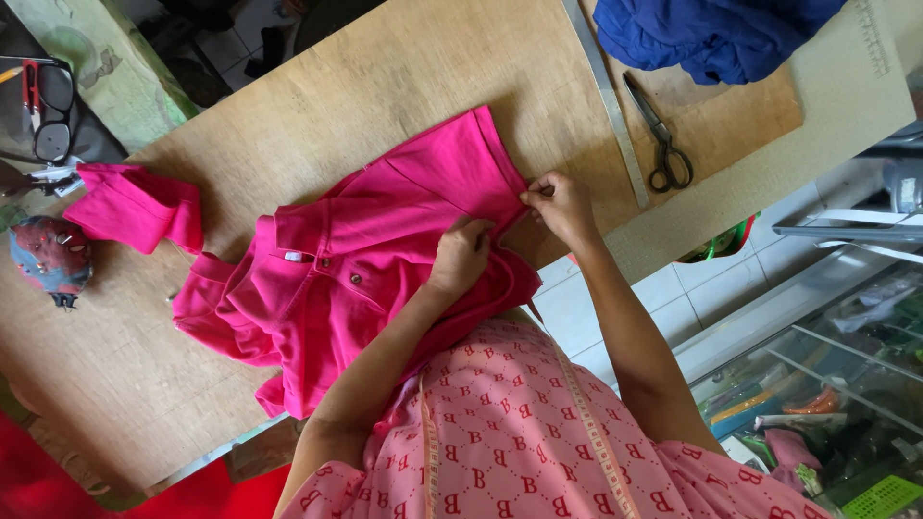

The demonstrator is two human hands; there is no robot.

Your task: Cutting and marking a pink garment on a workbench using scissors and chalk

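Note:
A bright pink polo shirt (365, 259) lies crumpled on a wooden table (385, 67), collar and button placket toward the left. My left hand (461, 255) presses down on the shirt near its side seam, fingers closed on the fabric. Close beside it, my right hand (560, 204) pinches the shirt's edge between thumb and fingers at the table's near side. A yellow measuring tape (588, 428) hangs over my pink patterned top.
Black-handled scissors (663, 135) and a long metal ruler (608, 96) lie beyond my right hand, with a blue cloth (711, 34) behind them. A pincushion (50, 258) and glasses (53, 111) sit far left. A glass display case (836, 384) stands right.

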